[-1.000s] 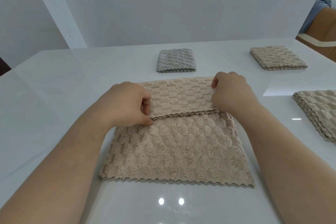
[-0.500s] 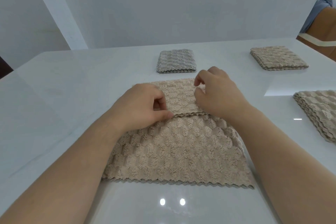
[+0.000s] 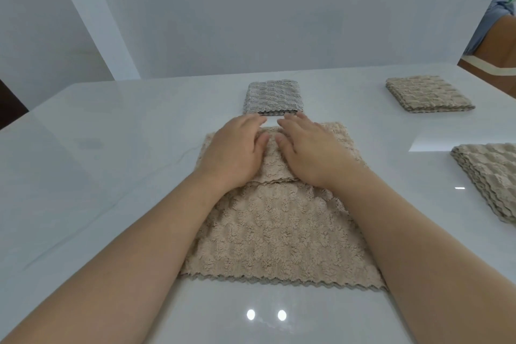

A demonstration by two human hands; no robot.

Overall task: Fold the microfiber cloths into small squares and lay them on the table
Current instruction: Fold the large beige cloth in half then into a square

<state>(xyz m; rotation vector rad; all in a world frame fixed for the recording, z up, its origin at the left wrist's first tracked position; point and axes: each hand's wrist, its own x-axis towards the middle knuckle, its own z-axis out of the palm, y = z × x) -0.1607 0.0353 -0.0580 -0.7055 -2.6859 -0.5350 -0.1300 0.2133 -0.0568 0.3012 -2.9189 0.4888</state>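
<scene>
Left hand (image 3: 236, 152), right hand (image 3: 310, 151) flat, fingers spread, pressing beige cloth (image 3: 279, 232) fold.

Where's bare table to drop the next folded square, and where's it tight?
Free: the wide stretch of table left of the beige cloth, and the patch between the grey square and the far beige square. Tight: the strip between the grey square and both flat hands, left and right; the right edge holds the beige stack.

Beige microfiber cloth (image 3: 279, 234) flat on table (image 3: 111, 176), far part folded over; folded grey cloth (image 3: 273, 97) beyond; beige squares (image 3: 428, 94) far right.
</scene>
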